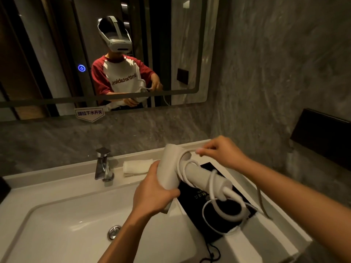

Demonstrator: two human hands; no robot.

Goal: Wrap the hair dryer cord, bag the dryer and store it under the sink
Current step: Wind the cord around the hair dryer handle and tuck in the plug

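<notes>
Above the sink, the dryer is clamped by the left hand, steadying it while cord is pinched in right-hand fingers.

Sign under mirror reading 提拉下水开关, mirrored shirt lettering (partly legible, "thetables"), gold print on black bag unreadable

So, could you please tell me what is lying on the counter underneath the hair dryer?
A black bag with gold lettering lies flat on the counter beneath the hair dryer. The dryer handle and white cord loops cover part of it, so the lettering cannot be read.
</notes>
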